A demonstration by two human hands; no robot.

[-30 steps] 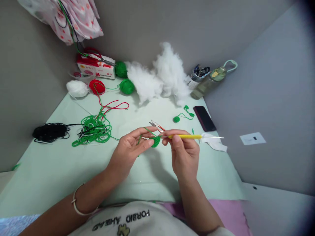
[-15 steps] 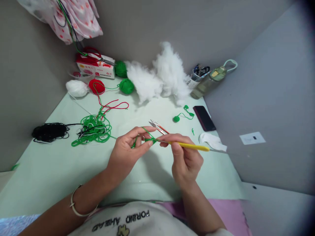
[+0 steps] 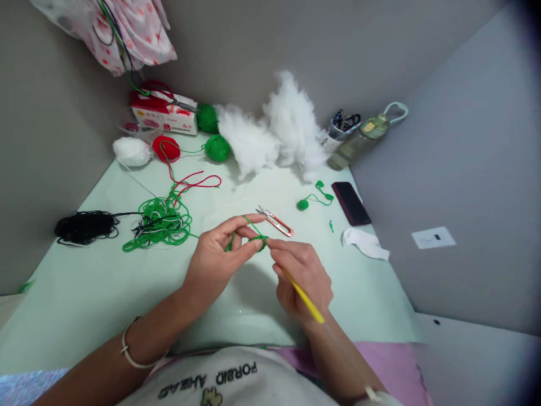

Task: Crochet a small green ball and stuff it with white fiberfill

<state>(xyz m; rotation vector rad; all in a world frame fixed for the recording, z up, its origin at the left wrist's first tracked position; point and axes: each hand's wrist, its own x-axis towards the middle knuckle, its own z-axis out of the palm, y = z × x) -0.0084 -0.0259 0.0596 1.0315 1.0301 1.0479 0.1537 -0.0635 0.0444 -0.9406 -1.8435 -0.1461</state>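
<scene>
My left hand (image 3: 220,254) pinches a small green crochet piece (image 3: 261,244) between thumb and fingers, with green yarn (image 3: 252,225) stretched over the raised index finger. Closed around a yellow-handled crochet hook (image 3: 305,299), my right hand (image 3: 302,276) is close by on the right. The hook's tip meets the green piece, partly hidden by my fingers. Just beyond both hands lie orange-handled thread snips (image 3: 276,221), blades pointing left. A tangle of green yarn (image 3: 163,225) sits left of my left hand, and a strand runs from it toward that hand.
Black yarn (image 3: 87,227) lies at the left. White (image 3: 132,152), red (image 3: 166,149) and green (image 3: 217,148) yarn balls stand behind, near a tissue box (image 3: 180,123). White stuffing (image 3: 291,129) is at the back. A bottle (image 3: 359,141), phone (image 3: 350,203) and crumpled tissue (image 3: 366,243) are on the right.
My right hand has turned and moved slightly left and down, so the yellow handle swings from nearly level to slanting down toward me. The snips are now fully uncovered. My left hand barely moves.
</scene>
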